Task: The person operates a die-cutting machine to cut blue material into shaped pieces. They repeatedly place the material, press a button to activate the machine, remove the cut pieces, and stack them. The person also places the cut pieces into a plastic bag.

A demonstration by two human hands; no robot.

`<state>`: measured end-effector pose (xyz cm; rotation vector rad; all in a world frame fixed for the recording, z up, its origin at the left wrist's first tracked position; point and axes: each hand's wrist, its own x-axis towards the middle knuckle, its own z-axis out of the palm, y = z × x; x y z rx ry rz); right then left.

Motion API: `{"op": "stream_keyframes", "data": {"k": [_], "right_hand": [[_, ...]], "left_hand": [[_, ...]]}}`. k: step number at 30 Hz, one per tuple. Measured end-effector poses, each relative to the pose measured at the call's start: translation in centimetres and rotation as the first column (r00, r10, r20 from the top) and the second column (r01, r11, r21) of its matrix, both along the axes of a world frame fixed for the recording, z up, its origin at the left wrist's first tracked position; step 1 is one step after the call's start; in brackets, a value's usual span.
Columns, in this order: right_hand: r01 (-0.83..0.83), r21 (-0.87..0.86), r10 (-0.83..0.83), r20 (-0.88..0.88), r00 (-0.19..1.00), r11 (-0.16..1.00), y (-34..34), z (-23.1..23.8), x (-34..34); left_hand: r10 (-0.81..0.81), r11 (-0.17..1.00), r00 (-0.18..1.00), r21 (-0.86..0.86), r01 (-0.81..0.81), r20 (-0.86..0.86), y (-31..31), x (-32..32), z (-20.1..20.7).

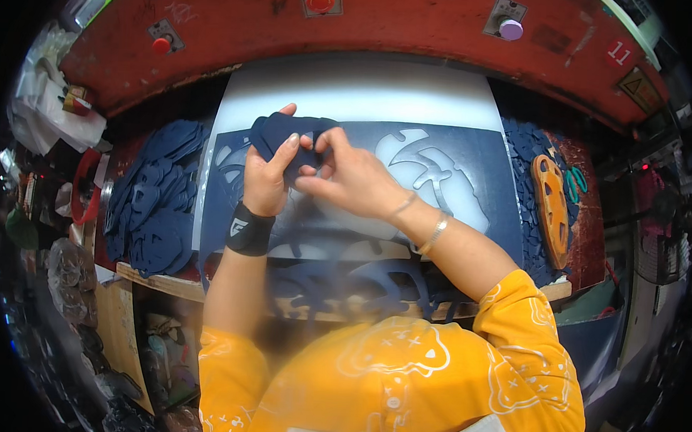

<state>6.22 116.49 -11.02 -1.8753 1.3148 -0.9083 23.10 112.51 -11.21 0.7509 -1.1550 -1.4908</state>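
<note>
Left hand (pixel 266 180) gripping cutout (pixel 276 129), right hand (pixel 357 178) half-curled

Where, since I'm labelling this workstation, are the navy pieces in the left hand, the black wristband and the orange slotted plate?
Navy pieces (pixel 276 132): head view, camera-facing surface.
Black wristband (pixel 256 232): head view, beside its white mark.
Orange slotted plate (pixel 550 205): head view, solid middle, between openings.

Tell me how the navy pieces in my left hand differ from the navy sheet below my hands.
The navy pieces are small, while the navy sheet is far wider. The navy pieces are held up in your left hand; the navy sheet lies flat on the white board. The navy pieces are bunched together, whereas the navy sheet is spread out, with large cut-out openings. Both share the dark blue colour.
</note>
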Motion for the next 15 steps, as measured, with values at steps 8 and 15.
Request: {"op": "stream_keyframes", "data": {"k": [8,15], "right_hand": [[-0.138,-0.031,0.132,-0.147,0.980,0.990,1.2,-1.7,-3.2],[-0.148,0.165,0.204,-0.403,0.892,0.975,4.1,-2.1,-5.2]], "left_hand": [[0.330,0.940,0.943,-0.074,-0.332,-0.035,-8.0,5.1,3.3],[0.245,0.935,0.968,-0.248,-0.252,-0.057,-14.5,8.2,11.9]]}}
